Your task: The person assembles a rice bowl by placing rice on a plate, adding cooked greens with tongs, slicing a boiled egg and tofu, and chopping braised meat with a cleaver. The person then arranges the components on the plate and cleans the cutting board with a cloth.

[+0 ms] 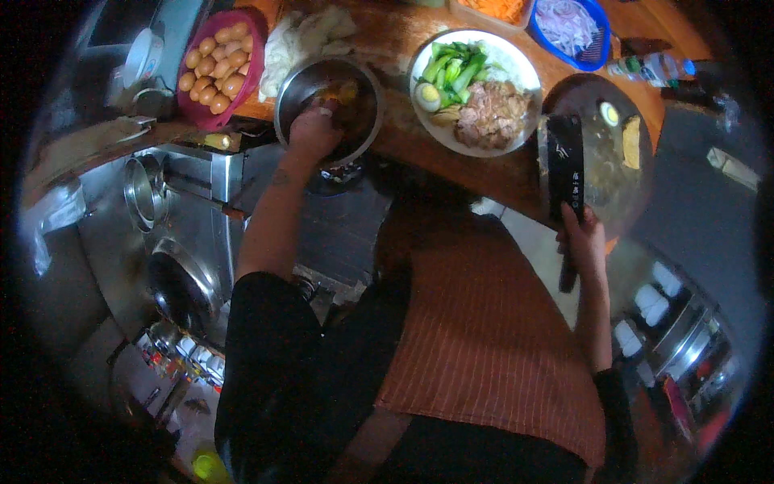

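My left hand (314,133) reaches down into a round metal bowl (374,121). Its fingers are curled together, and what they hold is lost in the dark of the bowl, where something brownish-orange shows. The handle of a broad black cleaver (564,161) is in the grip of my right hand (584,234). The blade lies over the left part of a round chopping board (605,181). Right of the blade, a halved boiled egg (609,114) and a flat yellow piece of food (632,143) rest on the board.
Between bowl and board stands a white plate (419,121) with greens, half an egg and sliced meat. Brown eggs fill a pink basket (255,64) beside a pale cloth (302,40). Shredded onion sits in a blue basket (598,55) near a clear bottle (653,68).
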A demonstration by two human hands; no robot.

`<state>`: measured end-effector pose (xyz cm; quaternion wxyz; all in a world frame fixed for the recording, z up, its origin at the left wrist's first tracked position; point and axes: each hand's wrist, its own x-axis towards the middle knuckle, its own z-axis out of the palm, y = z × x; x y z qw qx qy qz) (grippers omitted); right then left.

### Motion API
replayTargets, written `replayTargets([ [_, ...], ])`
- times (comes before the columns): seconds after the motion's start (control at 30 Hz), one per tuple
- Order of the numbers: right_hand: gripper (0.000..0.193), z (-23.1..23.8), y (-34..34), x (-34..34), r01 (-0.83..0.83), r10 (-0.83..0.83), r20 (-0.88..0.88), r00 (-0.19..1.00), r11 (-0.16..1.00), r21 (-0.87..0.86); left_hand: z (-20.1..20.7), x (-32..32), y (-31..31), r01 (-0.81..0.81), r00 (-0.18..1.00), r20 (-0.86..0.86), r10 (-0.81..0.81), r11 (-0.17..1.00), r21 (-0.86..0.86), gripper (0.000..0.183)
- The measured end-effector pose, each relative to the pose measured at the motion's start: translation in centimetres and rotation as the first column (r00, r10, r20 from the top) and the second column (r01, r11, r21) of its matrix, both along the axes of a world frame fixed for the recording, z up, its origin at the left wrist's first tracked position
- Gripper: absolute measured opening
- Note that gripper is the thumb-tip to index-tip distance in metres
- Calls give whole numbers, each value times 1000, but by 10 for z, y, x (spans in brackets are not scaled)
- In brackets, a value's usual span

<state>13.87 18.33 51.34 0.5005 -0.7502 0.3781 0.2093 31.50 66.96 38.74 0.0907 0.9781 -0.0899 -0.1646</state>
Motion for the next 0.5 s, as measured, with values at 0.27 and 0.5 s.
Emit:
replayTargets([
  [0.27,30,2,20,-8,94,-94,40,995,995,12,69,23,-8,-656,753,-653,77,19,-755,50],
  [0.5,24,0,-9,-39,235,-240,71,968,969,76,76,20,-200,-348,920,-365,-144,131,-928,49],
])
